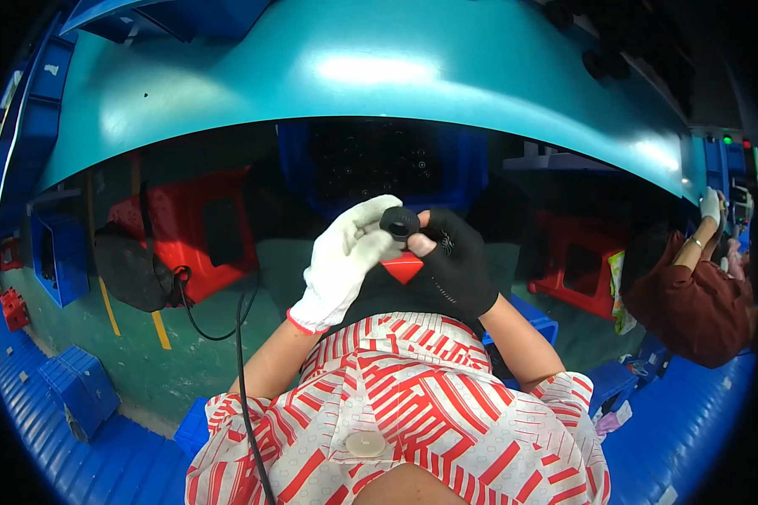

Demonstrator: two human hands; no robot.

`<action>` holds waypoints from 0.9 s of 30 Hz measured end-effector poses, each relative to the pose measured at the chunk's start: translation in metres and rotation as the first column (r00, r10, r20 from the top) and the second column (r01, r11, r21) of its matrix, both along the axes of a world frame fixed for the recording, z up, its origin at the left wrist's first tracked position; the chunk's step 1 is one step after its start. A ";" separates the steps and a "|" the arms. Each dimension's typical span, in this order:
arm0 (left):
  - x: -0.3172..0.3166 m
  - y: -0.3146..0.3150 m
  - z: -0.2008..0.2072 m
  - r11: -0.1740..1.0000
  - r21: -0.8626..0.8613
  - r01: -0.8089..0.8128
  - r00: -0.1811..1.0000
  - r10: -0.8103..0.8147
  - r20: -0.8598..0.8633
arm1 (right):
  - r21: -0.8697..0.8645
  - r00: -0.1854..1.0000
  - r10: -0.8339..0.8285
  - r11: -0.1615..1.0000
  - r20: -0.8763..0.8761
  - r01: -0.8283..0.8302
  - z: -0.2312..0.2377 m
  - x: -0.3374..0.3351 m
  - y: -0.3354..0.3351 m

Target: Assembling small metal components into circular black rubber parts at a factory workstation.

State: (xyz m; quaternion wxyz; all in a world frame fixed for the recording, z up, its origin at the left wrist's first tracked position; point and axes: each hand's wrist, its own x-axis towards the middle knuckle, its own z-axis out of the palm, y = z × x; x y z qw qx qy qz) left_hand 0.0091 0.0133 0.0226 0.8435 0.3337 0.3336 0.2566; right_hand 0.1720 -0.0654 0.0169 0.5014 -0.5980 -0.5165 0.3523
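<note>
Between my two hands is a small black ring-shaped part with a round hole and a ribbed outer side. My left hand, in a white glove with a red cuff edge, pinches it from the left. From the right, my right hand grips it with the thumb and a finger, whose bare tips stick out of a black glove. A blue bin stands beyond my hands, below the table edge, with many small dark parts in it. Just under the ring shows a red corner of something I cannot make out.
A teal table curves across the far side. Red stools stand left and right, a black bag by the left one. A black cable hangs along my left arm. A co-worker sits at far right.
</note>
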 end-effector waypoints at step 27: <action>-0.004 -0.003 -0.012 0.998 -0.031 -0.056 0.998 0.056 0.004 | -0.057 0.978 0.026 0.998 0.208 -0.014 0.007 0.000 0.012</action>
